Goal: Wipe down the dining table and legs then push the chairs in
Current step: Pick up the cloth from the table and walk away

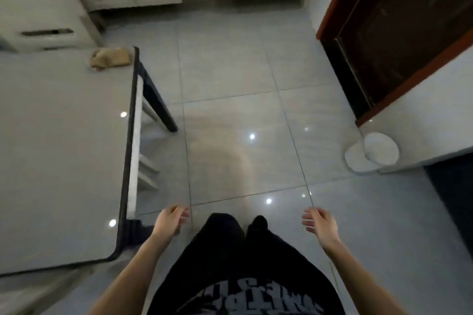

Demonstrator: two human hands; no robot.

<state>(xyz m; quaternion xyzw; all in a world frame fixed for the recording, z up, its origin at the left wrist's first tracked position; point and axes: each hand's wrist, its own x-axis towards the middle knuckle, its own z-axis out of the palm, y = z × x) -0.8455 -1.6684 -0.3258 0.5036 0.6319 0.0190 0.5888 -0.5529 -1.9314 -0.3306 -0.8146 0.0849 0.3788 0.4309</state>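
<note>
Left hand hanging low beside table corner, fingers loosely curled, gripping nothing. Right hand hanging likewise, released. Table lying left of left hand; cloth sitting on its far corner, well ahead of both hands; chair beyond.

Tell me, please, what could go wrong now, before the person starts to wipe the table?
1. Both hands are empty: the left hand and the right hand hang open, while the cloth lies at the far corner of the table. Wiping cannot start until it is fetched.
2. The cloth sits close to the table edge, so a careless grab may push it off.
3. The tiled floor looks glossy; it could be slippery.
</note>
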